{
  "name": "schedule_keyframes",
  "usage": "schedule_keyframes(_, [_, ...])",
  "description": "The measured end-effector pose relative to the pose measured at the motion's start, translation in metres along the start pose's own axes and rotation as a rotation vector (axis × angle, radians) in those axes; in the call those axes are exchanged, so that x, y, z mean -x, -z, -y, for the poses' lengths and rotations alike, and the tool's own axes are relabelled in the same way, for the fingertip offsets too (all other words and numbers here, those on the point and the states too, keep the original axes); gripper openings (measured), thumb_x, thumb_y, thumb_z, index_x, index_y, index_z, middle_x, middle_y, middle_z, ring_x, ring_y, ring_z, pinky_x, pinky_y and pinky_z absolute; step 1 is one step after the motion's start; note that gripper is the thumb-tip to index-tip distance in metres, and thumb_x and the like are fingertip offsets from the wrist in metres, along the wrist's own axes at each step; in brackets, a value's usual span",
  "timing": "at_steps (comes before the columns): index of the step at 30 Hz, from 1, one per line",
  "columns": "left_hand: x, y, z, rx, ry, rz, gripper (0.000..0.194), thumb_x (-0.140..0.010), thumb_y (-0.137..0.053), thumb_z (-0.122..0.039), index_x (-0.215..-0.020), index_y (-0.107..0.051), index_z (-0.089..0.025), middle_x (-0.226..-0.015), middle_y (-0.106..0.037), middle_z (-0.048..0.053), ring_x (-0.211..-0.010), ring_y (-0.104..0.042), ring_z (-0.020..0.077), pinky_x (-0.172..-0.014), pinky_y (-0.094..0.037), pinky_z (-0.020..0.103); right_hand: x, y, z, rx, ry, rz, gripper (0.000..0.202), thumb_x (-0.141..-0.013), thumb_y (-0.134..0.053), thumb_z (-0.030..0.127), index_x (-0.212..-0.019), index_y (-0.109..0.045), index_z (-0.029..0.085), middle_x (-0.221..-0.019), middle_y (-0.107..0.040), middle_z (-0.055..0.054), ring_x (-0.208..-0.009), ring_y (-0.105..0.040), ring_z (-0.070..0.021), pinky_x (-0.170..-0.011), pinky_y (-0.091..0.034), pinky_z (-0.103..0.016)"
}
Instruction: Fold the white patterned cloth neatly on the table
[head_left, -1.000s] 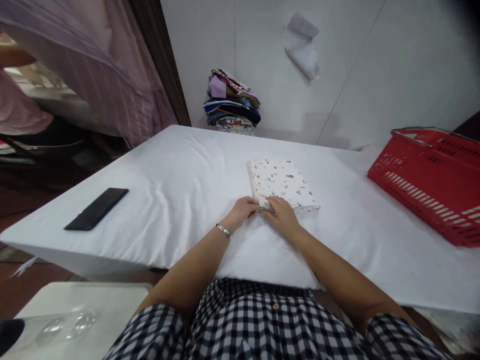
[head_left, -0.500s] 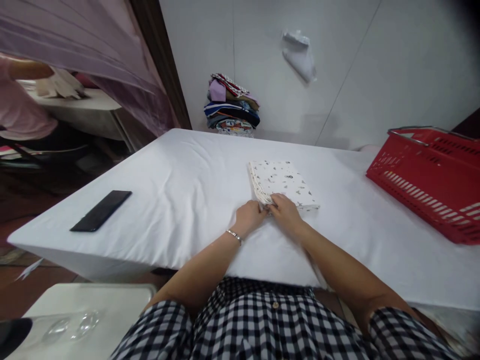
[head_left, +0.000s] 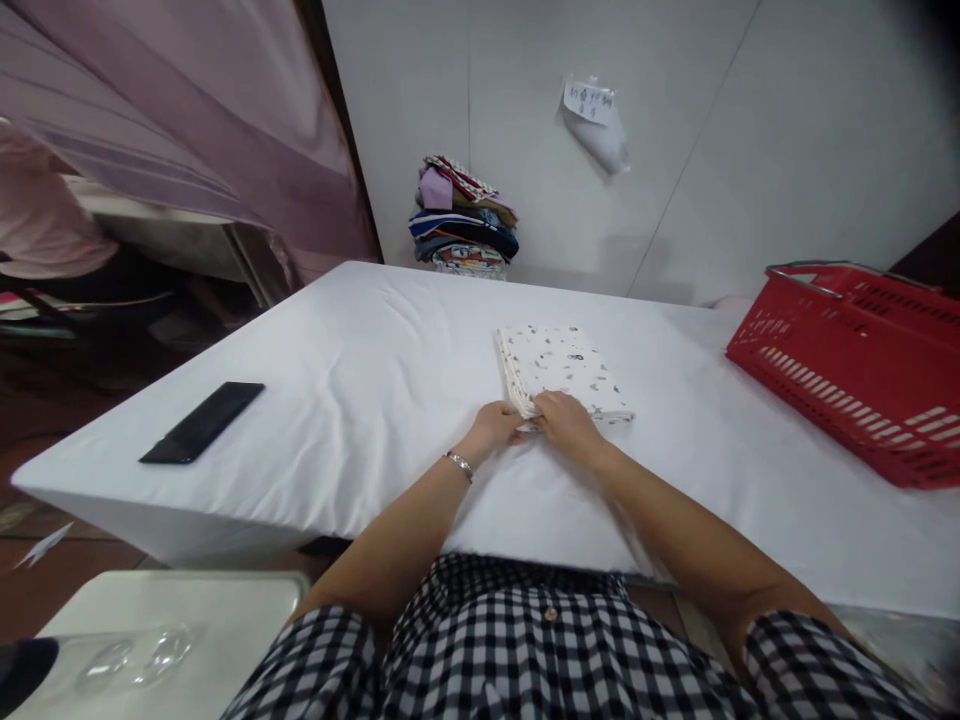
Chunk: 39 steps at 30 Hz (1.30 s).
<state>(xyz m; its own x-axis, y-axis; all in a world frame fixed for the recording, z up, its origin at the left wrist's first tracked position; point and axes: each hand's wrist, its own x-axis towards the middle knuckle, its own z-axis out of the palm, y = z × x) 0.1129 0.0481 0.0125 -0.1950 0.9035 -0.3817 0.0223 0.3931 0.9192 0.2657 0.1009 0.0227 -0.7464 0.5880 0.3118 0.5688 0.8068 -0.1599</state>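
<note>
A folded white cloth [head_left: 562, 360] with a small dark print lies on the white-covered table [head_left: 390, 370], its layered edge facing left. At its near left corner, my left hand [head_left: 493, 427] is closed, the fingertips at the cloth's edge and partly hidden. Over that same corner lies my right hand [head_left: 566, 420], fingers bent down and gripping the cloth layers. The two hands almost meet. A bracelet [head_left: 459, 465] circles my left wrist.
A black flat pouch-like object [head_left: 202, 422] lies on the table's left. At the right stands a red plastic basket [head_left: 855, 370]. Folded clothes [head_left: 465, 215] are stacked behind the table. A white stool [head_left: 172, 600] is at lower left; a person in pink [head_left: 45, 210] sits beyond a curtain [head_left: 247, 130].
My left hand has shifted slightly left along the cloth's corner, while the right still grips it. The view has tilted a little, and the person's arm beyond the curtain is now hidden.
</note>
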Motion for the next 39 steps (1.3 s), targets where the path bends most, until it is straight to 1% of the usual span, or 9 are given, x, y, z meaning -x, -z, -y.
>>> schedule_keyframes(5, [0.001,0.005,-0.004,0.158,0.067,0.051,0.022,-0.068,-0.065,-0.011,-0.08,-0.047,-0.016,-0.054,-0.058,-0.004,-0.055,-0.063,0.0131,-0.06,-0.052,0.026,0.001,-0.012,0.0,0.002,-0.008,0.031,0.016,-0.083,-0.047,0.01,-0.093,-0.057,0.018,-0.099,-0.061,-0.01,-0.093,-0.052,-0.0225,-0.079,-0.039,-0.034])
schedule_keyframes(10, [0.007,0.011,-0.012,0.232,0.072,0.088,0.031,-0.074,-0.065,-0.028,-0.094,-0.045,-0.016,-0.062,-0.061,-0.001,-0.058,-0.066,0.0177,-0.056,-0.053,0.029,0.002,-0.009,-0.002,-0.015,0.019,0.019,0.017,-0.082,-0.048,0.009,-0.093,-0.057,0.018,-0.098,-0.062,-0.009,-0.093,-0.053,-0.0227,-0.08,-0.04,-0.034])
schedule_keyframes(14, [0.007,0.007,-0.011,0.11,0.086,0.026,0.05,-0.074,-0.066,-0.045,-0.106,-0.044,-0.014,-0.056,-0.056,-0.003,-0.051,-0.063,0.017,-0.052,-0.051,0.028,0.004,-0.011,0.005,-0.015,0.067,0.021,0.018,-0.083,-0.047,0.009,-0.093,-0.058,0.018,-0.096,-0.062,-0.01,-0.094,-0.053,-0.0232,-0.081,-0.041,-0.036])
schedule_keyframes(18, [0.004,0.004,-0.006,-0.007,0.041,-0.011,0.058,-0.073,-0.068,-0.044,-0.114,-0.039,-0.015,-0.055,-0.057,-0.005,-0.045,-0.059,0.0137,-0.047,-0.048,0.024,0.007,-0.007,0.006,-0.107,0.1,0.034,0.022,-0.082,-0.048,0.011,-0.099,-0.06,0.019,-0.099,-0.063,-0.008,-0.097,-0.054,-0.0218,-0.084,-0.042,-0.037])
schedule_keyframes(21, [0.003,0.004,-0.004,-0.038,0.027,-0.008,0.054,-0.074,-0.066,-0.039,-0.114,-0.039,-0.015,-0.058,-0.058,-0.004,-0.044,-0.059,0.0134,-0.045,-0.046,0.023,0.012,0.004,-0.011,-0.203,0.072,-0.023,0.026,-0.084,-0.051,0.021,-0.108,-0.06,0.021,-0.112,-0.062,-0.008,-0.106,-0.054,-0.0224,-0.091,-0.041,-0.039])
schedule_keyframes(25, [0.002,0.005,-0.003,-0.076,0.016,0.0,0.052,-0.071,-0.066,-0.031,-0.113,-0.04,-0.014,-0.061,-0.059,-0.002,-0.048,-0.061,0.0141,-0.047,-0.048,0.023,0.023,0.02,-0.064,-0.15,-0.243,-0.144,0.035,-0.085,-0.049,0.032,-0.115,-0.06,0.019,-0.124,-0.058,-0.01,-0.117,-0.048,-0.0255,-0.101,-0.035,-0.042])
schedule_keyframes(31, [0.0,0.006,-0.002,-0.12,0.001,0.008,0.05,-0.071,-0.06,-0.027,-0.115,-0.04,-0.014,-0.066,-0.061,0.0,-0.051,-0.063,0.0168,-0.048,-0.049,0.025,0.033,0.031,-0.128,-0.245,-0.96,0.071,0.053,-0.083,-0.048,0.047,-0.124,-0.055,0.014,-0.121,-0.06,-0.015,-0.106,-0.057,-0.0268,-0.092,-0.042,-0.038])
schedule_keyframes(34, [0.001,0.008,-0.001,-0.184,-0.029,-0.002,0.046,-0.072,-0.057,-0.028,-0.113,-0.041,-0.015,-0.069,-0.063,0.002,-0.05,-0.062,0.016,-0.049,-0.048,0.025,0.033,0.031,-0.133,-0.391,-1.054,0.063,0.057,-0.078,-0.053,0.051,-0.122,-0.057,0.015,-0.123,-0.058,-0.015,-0.106,-0.058,-0.0274,-0.083,-0.048,-0.035])
schedule_keyframes(39, [0.006,0.01,0.0,-0.393,-0.12,-0.052,0.036,-0.077,-0.052,-0.035,-0.108,-0.049,-0.017,-0.071,-0.066,0.002,-0.049,-0.06,0.0134,-0.051,-0.045,0.023,0.026,0.029,-0.134,-0.453,-1.045,0.065,0.057,-0.072,-0.06,0.051,-0.117,-0.061,0.016,-0.125,-0.056,-0.017,-0.107,-0.056,-0.0321,-0.071,-0.05,-0.035])
